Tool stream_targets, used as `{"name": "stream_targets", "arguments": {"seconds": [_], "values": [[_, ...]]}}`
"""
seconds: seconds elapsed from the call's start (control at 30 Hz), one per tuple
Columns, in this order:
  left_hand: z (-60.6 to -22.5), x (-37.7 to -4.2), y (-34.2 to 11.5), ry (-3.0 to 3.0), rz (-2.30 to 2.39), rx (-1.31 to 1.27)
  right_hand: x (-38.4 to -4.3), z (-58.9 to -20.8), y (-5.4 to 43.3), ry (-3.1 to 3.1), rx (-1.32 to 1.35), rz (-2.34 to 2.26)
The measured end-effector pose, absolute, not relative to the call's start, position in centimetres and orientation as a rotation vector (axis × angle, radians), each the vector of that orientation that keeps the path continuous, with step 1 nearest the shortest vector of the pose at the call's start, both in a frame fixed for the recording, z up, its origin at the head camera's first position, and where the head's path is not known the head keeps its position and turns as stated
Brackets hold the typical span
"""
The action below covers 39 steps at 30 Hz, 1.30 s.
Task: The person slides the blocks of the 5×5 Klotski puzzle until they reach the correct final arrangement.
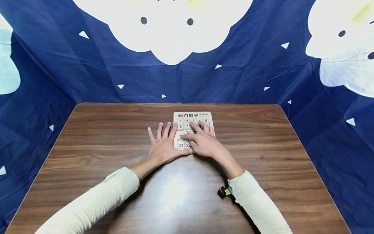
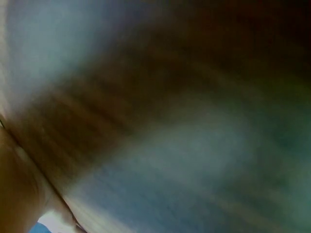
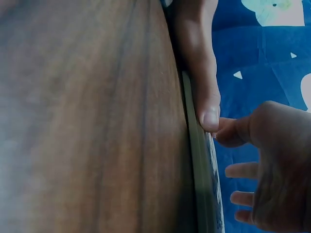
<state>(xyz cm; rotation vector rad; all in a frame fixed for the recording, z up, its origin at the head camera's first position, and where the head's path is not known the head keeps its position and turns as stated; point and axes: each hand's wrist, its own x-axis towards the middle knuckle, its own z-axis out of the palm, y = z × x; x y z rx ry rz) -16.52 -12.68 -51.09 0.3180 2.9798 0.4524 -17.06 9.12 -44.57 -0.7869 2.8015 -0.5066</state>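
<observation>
A pale number sliding puzzle (image 1: pixel 194 114) with dark printed characters along its top lies on the wooden table. My left hand (image 1: pixel 163 148) has its fingers spread along the puzzle's left side, with the thumb stretched along the near edge. Over the tiles is my right hand (image 1: pixel 205 143), one extended fingertip touching a tile in the left column. Its other fingers reach over the upper rows and hide several numbers. A gap shows left of tile 16 (image 1: pixel 187 132). In the right wrist view, the left thumb (image 3: pixel 209 114) presses against the puzzle's edge (image 3: pixel 197 170).
The brown wooden table (image 1: pixel 117 117) has rounded far corners. Dark blue cloth (image 1: pixel 96 74) with white cloud shapes and triangles hangs behind and at both sides. A small black device (image 1: pixel 222 192) sits at the right wrist. The left wrist view is mostly blurred.
</observation>
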Motion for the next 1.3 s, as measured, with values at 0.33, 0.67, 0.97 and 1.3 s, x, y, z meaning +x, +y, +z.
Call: {"name": "stream_targets", "arguments": {"seconds": [0.33,0.67,0.97,1.3], "values": [[-51.1,-16.4,-12.5,2.977,0.419,0.302,-17.3,-44.2,9.4,2.820,-0.763,-0.560],[-51.1,-16.4,-12.6,2.988,0.418,0.299,-16.3,-44.7,10.0,2.802,-0.772,-0.551],[-51.1,-16.5,-12.5,2.972,0.417,0.296,-17.8,-46.1,10.6,2.862,-0.789,-0.595],[-51.1,-16.4,-12.6,2.975,0.411,0.294,-16.1,-44.7,10.9,2.827,-0.742,-0.554]]}}
